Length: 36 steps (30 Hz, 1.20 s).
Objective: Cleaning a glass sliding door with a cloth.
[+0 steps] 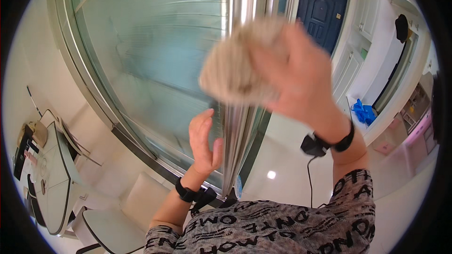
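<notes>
A beige, ribbed cloth is bunched in my right hand, which is raised and blurred by motion. The cloth is in front of the upright silver metal frame at the edge of a frosted glass sliding door; whether it touches the frame I cannot tell. Lower and to the left, my left hand is empty, with its fingers loosely bent and the thumb apart. It is close to the door's edge. Both wrists wear black bands with small dark devices.
At the left stand a white table with small items on it and a pale chair. A dark blue door is at the far right, beside white cabinets. A blue plastic bag lies on a ledge. A black cable hangs from my right wrist.
</notes>
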Available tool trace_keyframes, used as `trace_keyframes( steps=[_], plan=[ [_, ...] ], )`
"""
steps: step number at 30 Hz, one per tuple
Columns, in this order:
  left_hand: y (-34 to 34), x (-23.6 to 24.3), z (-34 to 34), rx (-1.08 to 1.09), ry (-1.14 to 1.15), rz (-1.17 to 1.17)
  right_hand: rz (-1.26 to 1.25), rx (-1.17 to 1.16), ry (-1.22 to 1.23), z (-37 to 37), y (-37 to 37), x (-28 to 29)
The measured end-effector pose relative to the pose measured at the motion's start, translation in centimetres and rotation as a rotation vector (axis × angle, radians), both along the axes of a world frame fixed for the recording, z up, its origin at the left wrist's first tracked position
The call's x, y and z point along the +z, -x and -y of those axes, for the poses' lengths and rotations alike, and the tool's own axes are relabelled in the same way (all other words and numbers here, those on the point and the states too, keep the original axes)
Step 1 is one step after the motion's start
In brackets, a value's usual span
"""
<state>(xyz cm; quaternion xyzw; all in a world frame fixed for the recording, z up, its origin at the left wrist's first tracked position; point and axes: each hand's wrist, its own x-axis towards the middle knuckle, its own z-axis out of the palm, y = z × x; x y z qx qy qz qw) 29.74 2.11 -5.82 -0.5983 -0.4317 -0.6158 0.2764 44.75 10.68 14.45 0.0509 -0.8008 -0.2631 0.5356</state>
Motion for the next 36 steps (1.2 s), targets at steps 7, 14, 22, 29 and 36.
trace_keyframes(
  steps=[7,14,22,29,36],
  plan=[
    [-0.2,2.5,1.6,0.001,-0.028,0.206,0.459,0.035,0.246,-0.1,-2.9,-13.5],
    [-1.4,5.8,0.5,-0.025,0.044,0.114,0.083,0.233,0.883,-2.5,-4.6,-13.4],
    [-2.9,12.4,-3.0,0.073,-0.048,-0.201,-0.067,0.116,0.619,-1.9,-0.1,-18.7],
    [-4.5,12.4,-5.7,0.25,-0.046,-0.238,0.256,0.21,1.243,-0.5,-4.4,-32.5],
    [-4.2,11.6,-5.7,0.312,-0.06,-0.316,-0.056,0.387,1.237,-2.2,-3.0,-24.7]
  ],
)
